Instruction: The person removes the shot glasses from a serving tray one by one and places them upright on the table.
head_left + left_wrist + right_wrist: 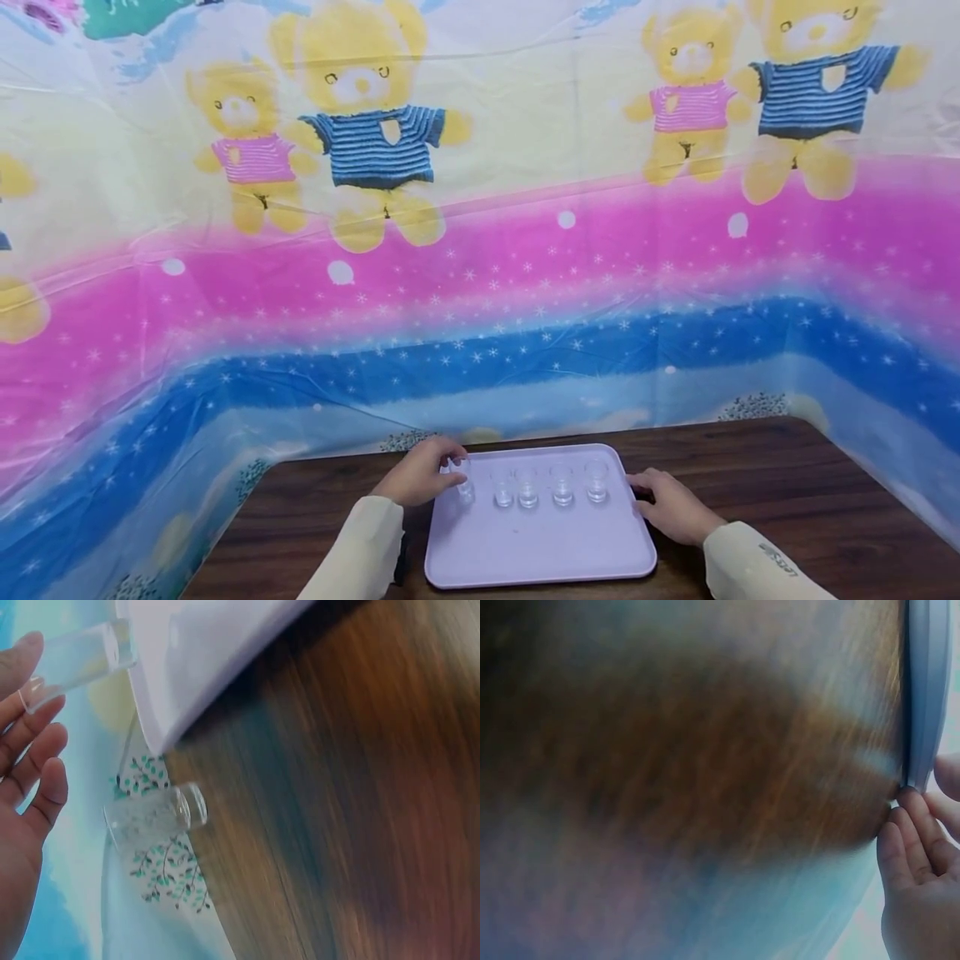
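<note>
My left hand [423, 473] pinches a small clear glass [79, 660] between thumb and fingers, over the left side of a pale lilac tray [540, 546]. In the left wrist view a second clear glass [154, 814] stands on the table outside the tray, close to that hand; the head view does not show it clearly. Several more small glasses [562, 492] stand upright in a row across the tray's far half. At the tray's right rim, my right hand [678, 504] holds the edge, thumb on the inner side and fingers along the outside.
The tray lies on a dark wooden table [780, 483]. Behind the table hangs a cloth [480, 358] printed with bears and snowflakes, which meets the table's back edge.
</note>
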`<move>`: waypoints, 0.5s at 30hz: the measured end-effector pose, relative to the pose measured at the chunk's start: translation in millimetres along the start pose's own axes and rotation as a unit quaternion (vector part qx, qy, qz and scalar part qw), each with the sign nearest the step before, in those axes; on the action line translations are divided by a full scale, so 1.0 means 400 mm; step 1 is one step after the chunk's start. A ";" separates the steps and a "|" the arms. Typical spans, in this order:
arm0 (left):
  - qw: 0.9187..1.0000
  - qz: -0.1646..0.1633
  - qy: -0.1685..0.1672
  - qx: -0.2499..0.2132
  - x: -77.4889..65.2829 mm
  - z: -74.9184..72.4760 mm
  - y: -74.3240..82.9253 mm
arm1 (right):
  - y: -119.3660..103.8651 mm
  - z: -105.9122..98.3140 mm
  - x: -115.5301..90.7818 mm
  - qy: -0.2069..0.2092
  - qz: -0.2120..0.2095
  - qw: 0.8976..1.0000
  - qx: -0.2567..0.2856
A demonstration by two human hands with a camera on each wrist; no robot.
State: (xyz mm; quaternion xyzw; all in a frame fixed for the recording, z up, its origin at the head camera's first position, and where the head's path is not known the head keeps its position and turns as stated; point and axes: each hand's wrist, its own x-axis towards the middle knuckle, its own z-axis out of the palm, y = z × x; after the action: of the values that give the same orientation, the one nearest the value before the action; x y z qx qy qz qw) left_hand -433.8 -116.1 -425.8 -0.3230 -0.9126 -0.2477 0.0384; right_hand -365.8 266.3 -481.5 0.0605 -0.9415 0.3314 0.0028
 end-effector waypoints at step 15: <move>0.995 -0.050 0.080 0.037 -0.070 -0.047 -0.076 | 0.001 0.002 0.004 -0.005 0.001 1.000 -0.008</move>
State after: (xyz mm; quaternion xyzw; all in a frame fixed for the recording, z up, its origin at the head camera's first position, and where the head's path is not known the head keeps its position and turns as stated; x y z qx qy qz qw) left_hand -431.8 -161.2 -428.7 -0.2545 -0.9300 -0.2408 0.1107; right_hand -367.5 266.2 -482.3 0.0613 -0.9442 0.3235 -0.0019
